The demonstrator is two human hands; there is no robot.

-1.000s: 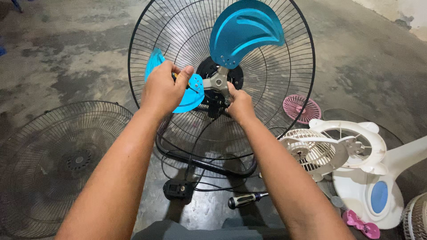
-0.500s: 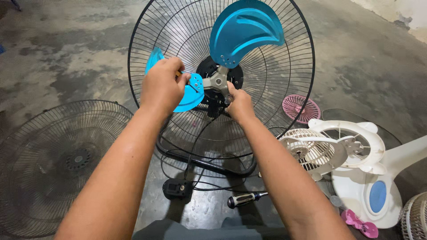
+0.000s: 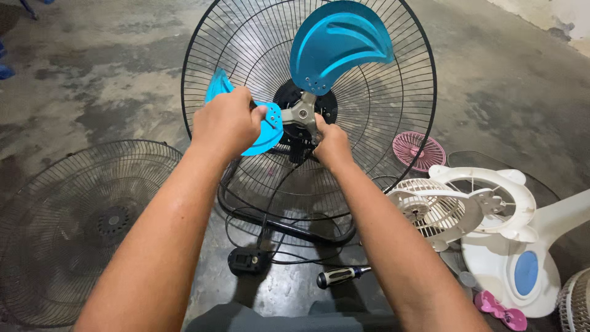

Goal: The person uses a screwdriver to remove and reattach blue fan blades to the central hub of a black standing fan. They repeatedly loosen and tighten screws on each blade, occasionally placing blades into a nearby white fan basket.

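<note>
The left hand (image 3: 228, 123) is clenched around a blue blade (image 3: 261, 126) left of the metal hub (image 3: 301, 114). The right hand (image 3: 332, 144) pinches the hub's lower arm; a screwdriver (image 3: 342, 276) lies well below it.

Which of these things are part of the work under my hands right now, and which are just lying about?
In hand:
left hand gripping the lower blue metal fan blade
right hand at the grey metal hub
round black wire fan guard

Lying about:
loose black wire grille
black-handled screwdriver
small pink grille
white plastic fan
</note>
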